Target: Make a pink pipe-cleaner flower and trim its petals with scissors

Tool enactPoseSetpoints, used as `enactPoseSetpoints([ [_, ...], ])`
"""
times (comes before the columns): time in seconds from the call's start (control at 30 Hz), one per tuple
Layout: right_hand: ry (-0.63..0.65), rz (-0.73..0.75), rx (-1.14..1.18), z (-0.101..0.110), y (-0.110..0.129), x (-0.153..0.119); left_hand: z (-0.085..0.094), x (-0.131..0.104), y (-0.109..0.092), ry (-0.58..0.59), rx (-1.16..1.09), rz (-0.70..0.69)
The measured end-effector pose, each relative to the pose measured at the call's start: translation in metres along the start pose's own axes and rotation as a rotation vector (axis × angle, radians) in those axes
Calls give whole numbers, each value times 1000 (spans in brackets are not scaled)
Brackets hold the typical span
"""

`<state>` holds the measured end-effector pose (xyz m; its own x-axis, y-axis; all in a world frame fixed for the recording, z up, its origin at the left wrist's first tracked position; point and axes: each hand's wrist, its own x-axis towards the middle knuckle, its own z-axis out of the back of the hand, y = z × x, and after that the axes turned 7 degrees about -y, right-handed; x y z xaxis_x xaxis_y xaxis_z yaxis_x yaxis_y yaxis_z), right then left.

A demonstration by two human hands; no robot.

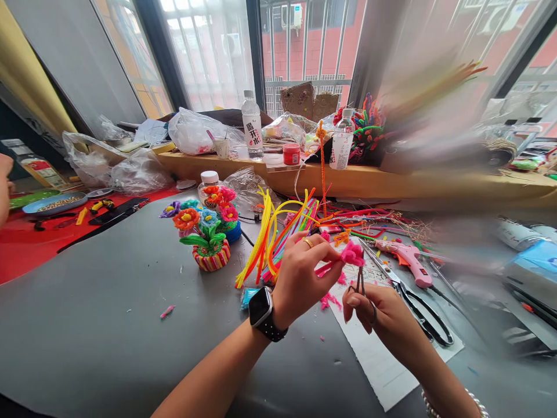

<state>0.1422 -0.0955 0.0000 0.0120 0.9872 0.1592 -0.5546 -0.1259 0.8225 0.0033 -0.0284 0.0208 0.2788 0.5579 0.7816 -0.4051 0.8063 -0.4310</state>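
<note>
My left hand pinches a fuzzy pink pipe cleaner flower between thumb and fingers, above the table. In my right hand is a small pair of scissors, its blades upright against the flower's lower right edge. Fluffy pink clippings lie below on a sheet of white paper. Beyond my left wrist spreads a bundle of yellow and orange pipe cleaners. Big black-handled scissors rest on the paper to the right of my hands.
A pot of pipe cleaner flowers stands left of the bundle. The pink glue gun lies at right with its cable. Water bottles and a red jar line the wooden ledge. Part of another person's hand shows at far left.
</note>
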Motion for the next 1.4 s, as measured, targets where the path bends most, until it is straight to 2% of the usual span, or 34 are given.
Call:
enactPoseSetpoints([
  [0.37, -27, -10, -10, -1, -4, 0, 1, 0, 1, -1, 1, 15],
  [0.5, -80, -6, -7, 1, -3, -1, 1, 1, 0, -15, 7, 16],
  [0.67, -202, -72, 49, 5, -3, -2, 2, 2, 1, -22, -5, 24],
  [0.77, -223, -96, 91, 7, -6, -1, 2, 3, 4, -24, -44, 30],
  [0.97, -154, -23, 106, 10, -6, 0, 4, 6, 9, -6, -90, 29],
  [1.2, 71, 80, 18, 15, -1, -1, 10, 10, 10, 26, -18, -43],
  [1.3, 98, 69, -64, 16, -2, -2, 12, 11, 13, 32, 24, -87],
  [1.4, 59, 44, -205, 15, -3, -3, 13, 11, 14, 56, 76, -113],
])
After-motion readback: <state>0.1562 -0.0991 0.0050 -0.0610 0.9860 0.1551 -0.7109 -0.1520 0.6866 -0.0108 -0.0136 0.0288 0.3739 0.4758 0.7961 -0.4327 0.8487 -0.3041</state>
